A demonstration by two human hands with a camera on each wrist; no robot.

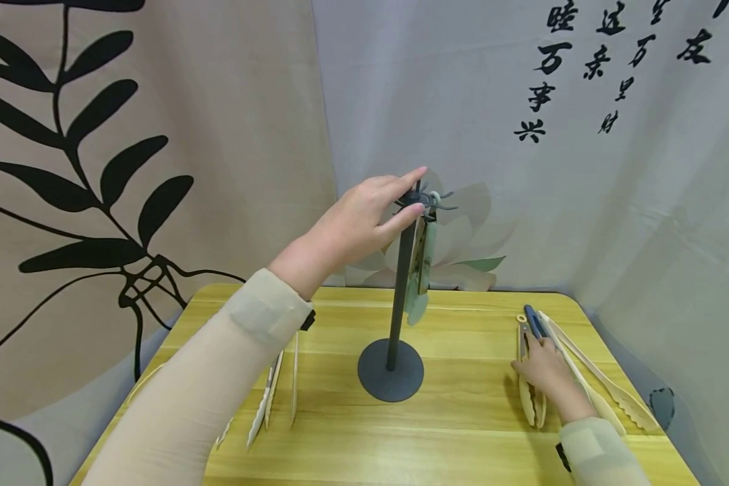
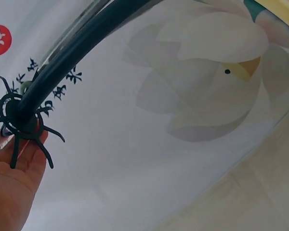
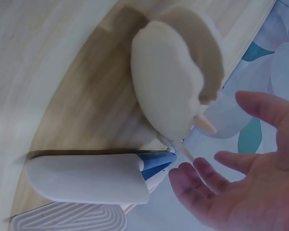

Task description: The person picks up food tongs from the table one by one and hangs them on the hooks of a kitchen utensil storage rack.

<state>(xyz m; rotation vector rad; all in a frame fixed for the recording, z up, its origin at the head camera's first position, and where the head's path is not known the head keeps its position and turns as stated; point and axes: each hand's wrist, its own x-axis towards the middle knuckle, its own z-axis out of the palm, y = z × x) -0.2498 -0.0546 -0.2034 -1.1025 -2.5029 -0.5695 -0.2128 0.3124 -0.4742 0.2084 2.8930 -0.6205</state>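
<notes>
A dark grey upright stand (image 1: 403, 290) with a round base and a ring of curved hooks (image 2: 26, 115) rises from the table. My left hand (image 1: 367, 212) rests on its top, thumb and fingers extended about the hook ring. Mint-green tongs (image 1: 428, 256) hang from a hook on the right. Over at the table's right side, my right hand (image 1: 547, 371) is low over several tongs, its fingers loosely spread. Its fingertips are right at the handle end of cream-headed tongs (image 3: 164, 77). Beside these lie blue-and-white tongs (image 3: 86, 178) and long cream tongs (image 1: 634, 408).
More tongs (image 1: 261, 412) lie on the left of the wooden table (image 1: 462, 418), partly hidden by my left sleeve. A printed cloth (image 1: 437, 101) hangs behind the table, and pale cloth borders its right edge.
</notes>
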